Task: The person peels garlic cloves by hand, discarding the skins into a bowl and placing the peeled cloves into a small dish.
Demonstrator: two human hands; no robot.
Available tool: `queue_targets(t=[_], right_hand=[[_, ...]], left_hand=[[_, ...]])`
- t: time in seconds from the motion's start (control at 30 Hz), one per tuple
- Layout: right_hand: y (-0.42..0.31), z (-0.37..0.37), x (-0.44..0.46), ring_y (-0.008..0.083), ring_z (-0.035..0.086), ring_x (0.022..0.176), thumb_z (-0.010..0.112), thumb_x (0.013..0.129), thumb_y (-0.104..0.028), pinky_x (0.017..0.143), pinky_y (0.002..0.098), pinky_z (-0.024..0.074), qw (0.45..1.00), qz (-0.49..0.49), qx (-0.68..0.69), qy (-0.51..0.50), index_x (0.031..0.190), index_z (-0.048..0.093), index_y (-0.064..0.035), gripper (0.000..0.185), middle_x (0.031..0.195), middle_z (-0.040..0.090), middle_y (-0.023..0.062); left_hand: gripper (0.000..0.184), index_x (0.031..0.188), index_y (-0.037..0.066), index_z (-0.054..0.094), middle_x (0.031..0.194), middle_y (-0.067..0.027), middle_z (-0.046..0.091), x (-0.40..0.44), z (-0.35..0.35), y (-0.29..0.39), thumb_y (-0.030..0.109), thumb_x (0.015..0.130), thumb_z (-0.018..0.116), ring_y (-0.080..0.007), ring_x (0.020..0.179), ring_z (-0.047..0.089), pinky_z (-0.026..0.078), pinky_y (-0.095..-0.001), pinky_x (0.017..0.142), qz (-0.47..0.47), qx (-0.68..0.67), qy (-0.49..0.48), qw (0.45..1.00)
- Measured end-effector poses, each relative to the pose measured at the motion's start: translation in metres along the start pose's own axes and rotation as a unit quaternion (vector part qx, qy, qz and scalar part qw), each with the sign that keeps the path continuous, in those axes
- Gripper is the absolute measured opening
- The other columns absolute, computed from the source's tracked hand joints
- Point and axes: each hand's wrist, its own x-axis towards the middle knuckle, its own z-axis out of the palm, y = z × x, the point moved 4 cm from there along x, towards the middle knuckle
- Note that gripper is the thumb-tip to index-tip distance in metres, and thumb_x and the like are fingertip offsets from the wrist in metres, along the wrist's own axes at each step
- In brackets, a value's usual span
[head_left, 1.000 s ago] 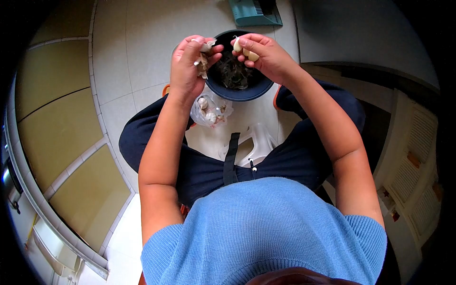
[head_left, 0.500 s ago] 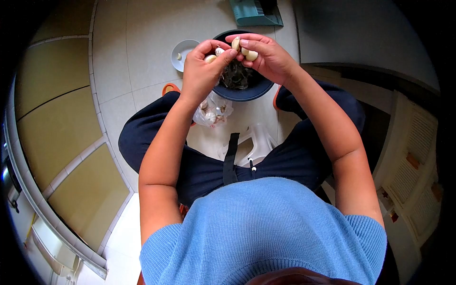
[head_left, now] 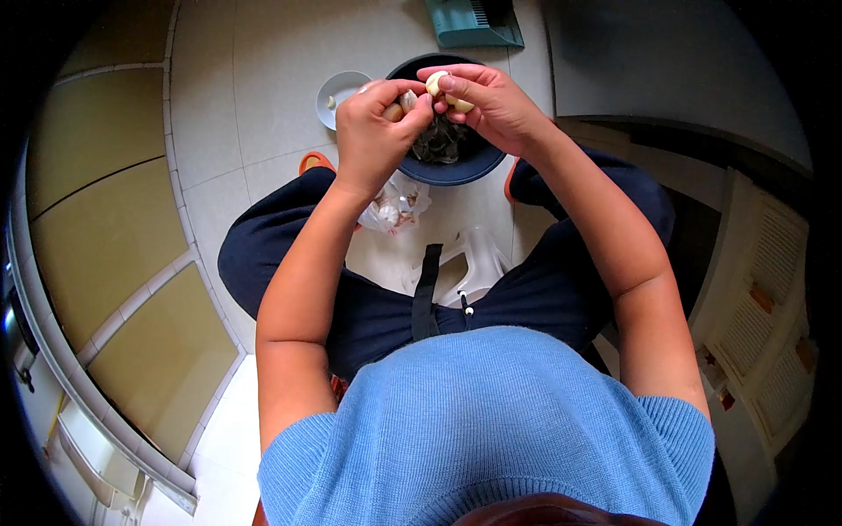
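Observation:
My right hand (head_left: 487, 98) pinches a pale garlic clove (head_left: 437, 83) between thumb and forefinger, with more garlic cloves (head_left: 459, 103) tucked against its other fingers. Close beside it, my left hand (head_left: 375, 127) is closed around garlic (head_left: 394, 112), and papery skin (head_left: 409, 101) shows by its thumb and fingertip. Both hands are over a dark bin (head_left: 456, 174) with dark scraps inside. A white plate (head_left: 331, 90) with a small piece of garlic on it lies to the left, partly behind my left hand. Below that hand, a clear plastic bag (head_left: 393, 210) contains garlic bulbs.
A teal dustpan (head_left: 474, 35) lies on the tiled floor beyond the bin. Between my legs is a white plastic stool (head_left: 478, 263). Orange footwear (head_left: 315, 161) shows beside the bin. Tan panels (head_left: 105, 263) line the left, and a dark grey surface (head_left: 667, 70) stands at right.
My left hand has turned and shifted slightly right, with its fingers more curled. The clove in my right fingers has turned and looks paler and rounder.

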Motion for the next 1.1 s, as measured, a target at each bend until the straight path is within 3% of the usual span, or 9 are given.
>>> queue_targets(t=[0.07,0.2,0.5,0.57,1.1], right_hand=[[-0.0012,0.0009,-0.0015,0.0069,0.056,0.075,0.059,0.088,-0.018,0.061,0.0179,0.0435,0.999,-0.009,-0.031,0.007,0.112,0.059,-0.0002,0.029,0.088,0.062,0.0028],[0.002,0.0008,-0.0019,0.0062,0.056,0.071,0.062,0.087,-0.019,0.059,0.0177,0.0429,0.995,-0.011,-0.101,0.012,0.105,0.063,-0.001,0.026,0.084,0.064,0.0018],[0.0018,0.0005,-0.0025,0.0062,0.055,0.072,0.061,0.087,-0.019,0.06,0.0171,0.043,0.995,0.004,-0.101,0.021,0.107,0.063,-0.0015,0.026,0.085,0.063,0.0022],[0.0014,0.0009,-0.003,0.0064,0.056,0.072,0.061,0.087,-0.018,0.06,0.017,0.043,0.994,0.005,-0.104,0.02,0.106,0.063,-0.0016,0.025,0.085,0.064,0.0026],[0.0022,0.0018,-0.0029,0.007,0.057,0.068,0.067,0.082,-0.019,0.058,0.0179,0.043,0.99,0.015,-0.14,0.016,0.1,0.064,0.0,0.026,0.082,0.065,0.0055]], left_hand=[[0.011,0.077,0.003,0.067,0.066,-0.0098,0.062,-0.0003,-0.0006,0.0049,0.012,0.07,0.068,-0.0203,0.06,0.059,0.047,-0.0284,0.059,0.047,0.044,0.011,0.998],[0.011,0.074,0.004,0.067,0.066,-0.0088,0.062,-0.0025,-0.0009,0.0037,0.014,0.068,0.067,-0.0215,0.059,0.059,0.047,-0.0296,0.057,0.032,0.096,0.0,0.995],[0.01,0.07,0.006,0.066,0.065,-0.0084,0.061,-0.0002,-0.0028,0.0037,0.016,0.067,0.067,-0.0225,0.058,0.059,0.046,-0.0311,0.055,0.038,0.123,0.002,0.992],[0.006,0.071,0.004,0.064,0.068,-0.008,0.063,0.0007,-0.0042,0.0046,0.009,0.07,0.066,-0.0181,0.061,0.059,0.046,-0.0275,0.059,0.049,0.151,-0.007,0.987],[0.007,0.072,0.007,0.065,0.069,-0.0073,0.063,0.0033,-0.0083,0.0014,0.013,0.069,0.067,-0.0211,0.062,0.061,0.047,-0.0297,0.058,0.099,0.238,0.0,0.966]])
